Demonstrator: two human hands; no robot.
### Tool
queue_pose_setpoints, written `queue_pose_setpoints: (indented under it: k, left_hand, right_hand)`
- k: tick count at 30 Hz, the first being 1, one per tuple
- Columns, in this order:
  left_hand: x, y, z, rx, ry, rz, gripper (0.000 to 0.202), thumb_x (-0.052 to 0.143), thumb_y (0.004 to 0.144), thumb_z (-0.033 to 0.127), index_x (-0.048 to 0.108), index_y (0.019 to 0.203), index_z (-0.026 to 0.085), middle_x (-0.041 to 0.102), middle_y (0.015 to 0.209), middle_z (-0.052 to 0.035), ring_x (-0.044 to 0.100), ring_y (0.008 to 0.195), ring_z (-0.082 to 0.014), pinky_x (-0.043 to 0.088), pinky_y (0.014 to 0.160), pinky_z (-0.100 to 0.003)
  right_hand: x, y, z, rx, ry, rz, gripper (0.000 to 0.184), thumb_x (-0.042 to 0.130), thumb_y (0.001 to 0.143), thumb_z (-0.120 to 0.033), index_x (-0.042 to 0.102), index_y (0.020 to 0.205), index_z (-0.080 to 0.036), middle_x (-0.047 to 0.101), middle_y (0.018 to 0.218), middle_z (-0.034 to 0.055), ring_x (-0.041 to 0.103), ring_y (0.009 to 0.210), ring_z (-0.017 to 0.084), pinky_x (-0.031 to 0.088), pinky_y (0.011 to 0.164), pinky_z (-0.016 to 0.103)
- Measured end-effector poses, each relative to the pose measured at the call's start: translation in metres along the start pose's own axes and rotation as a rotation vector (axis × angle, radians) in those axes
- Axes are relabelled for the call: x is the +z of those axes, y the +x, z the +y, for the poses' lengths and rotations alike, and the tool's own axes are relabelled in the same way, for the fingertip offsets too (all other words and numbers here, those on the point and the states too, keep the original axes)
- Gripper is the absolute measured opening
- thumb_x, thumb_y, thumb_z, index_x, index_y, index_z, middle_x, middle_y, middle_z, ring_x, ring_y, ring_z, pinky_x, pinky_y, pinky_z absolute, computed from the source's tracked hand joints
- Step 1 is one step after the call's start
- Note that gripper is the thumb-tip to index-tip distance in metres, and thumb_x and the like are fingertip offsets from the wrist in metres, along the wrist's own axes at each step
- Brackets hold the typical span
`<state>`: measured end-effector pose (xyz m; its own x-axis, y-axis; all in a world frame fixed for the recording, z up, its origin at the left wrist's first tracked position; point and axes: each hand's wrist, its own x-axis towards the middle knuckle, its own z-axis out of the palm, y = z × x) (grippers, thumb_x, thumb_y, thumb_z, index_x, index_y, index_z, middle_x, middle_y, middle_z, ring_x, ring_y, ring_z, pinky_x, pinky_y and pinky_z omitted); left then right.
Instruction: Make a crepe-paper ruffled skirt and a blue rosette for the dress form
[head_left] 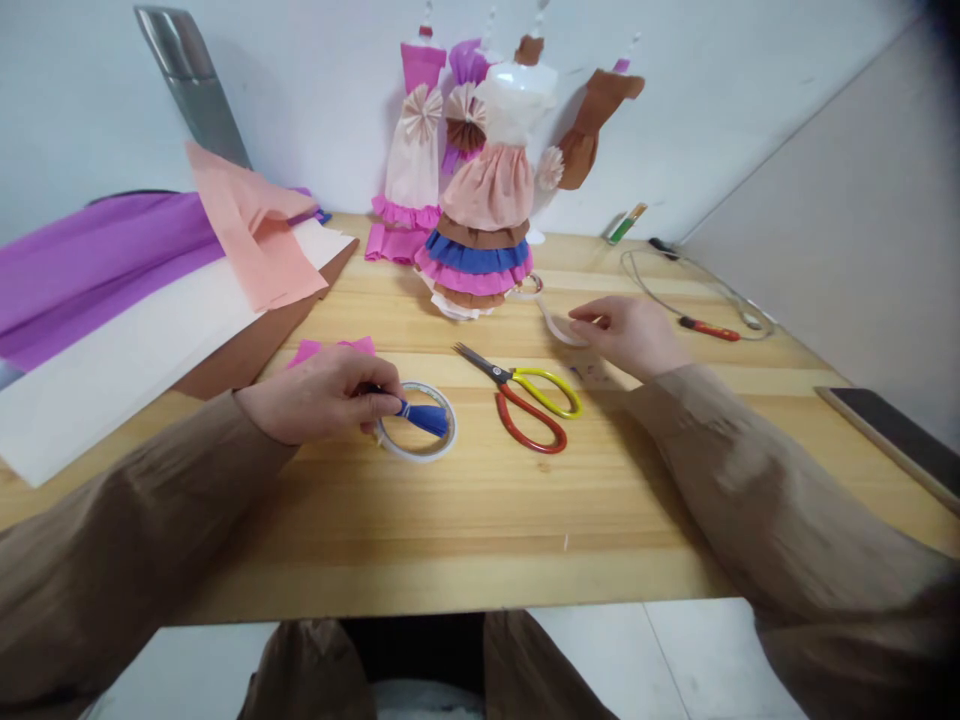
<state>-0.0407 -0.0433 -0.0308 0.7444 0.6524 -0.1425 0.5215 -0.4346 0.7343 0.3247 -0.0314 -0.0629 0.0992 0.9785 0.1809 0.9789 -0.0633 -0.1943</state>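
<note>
From where I stand, the person's left hand (330, 392) has its fingers pinched together on a tied blue paper bundle (426, 418), which points right over the tape roll (420, 456) on the surface (465, 530); contact with the roll cannot be confirmed. The right hand (630, 332) is farther right, fingers nearly together at a pale strip (553, 325); I cannot tell whether they grip it. Scissors (501, 374), blades slightly parted, lie between the hands. Beyond them stands a ruffled paper dress (487, 200).

A blue tassel (426, 418) slants over a tape roll (420, 457).
</note>
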Motion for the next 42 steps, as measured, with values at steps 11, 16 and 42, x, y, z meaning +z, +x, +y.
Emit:
queue_pose_setpoints:
  k: [11,16,42]
  left_hand:
    - [0.007,0.012,-0.011,-0.009,-0.123,0.142,0.023,0.054,0.083,0.033,0.065,0.074,0.016,0.076,0.102,-0.0080,0.065,0.093,-0.0202,0.051,0.083,-0.032]
    - [0.009,0.012,-0.010,-0.018,-0.173,0.145,0.023,0.057,0.081,0.034,0.059,0.067,0.016,0.076,0.098,-0.0083,0.065,0.094,-0.0217,0.052,0.086,-0.036]
    - [0.011,0.013,-0.015,0.007,-0.126,0.134,0.025,0.056,0.082,0.037,0.058,0.068,0.017,0.074,0.105,-0.0084,0.065,0.096,-0.0215,0.050,0.088,-0.036]
  right_hand:
    - [0.001,-0.002,0.040,-0.152,-0.203,-0.180,0.021,0.054,0.083,-0.030,0.073,0.083,-0.022,0.075,0.087,0.0071,0.066,0.077,0.022,0.043,0.065,0.030]
    - [-0.012,-0.037,0.074,0.075,-0.439,0.034,0.025,0.047,0.085,-0.028,0.068,0.073,-0.019,0.068,0.072,0.0138,0.060,0.063,0.025,0.036,0.055,0.035]
    - [0.003,-0.038,0.009,0.195,0.435,-0.281,0.009,0.067,0.075,-0.023,0.069,0.080,-0.016,0.063,0.050,-0.0004,0.054,0.041,0.012,0.043,0.042,0.024]
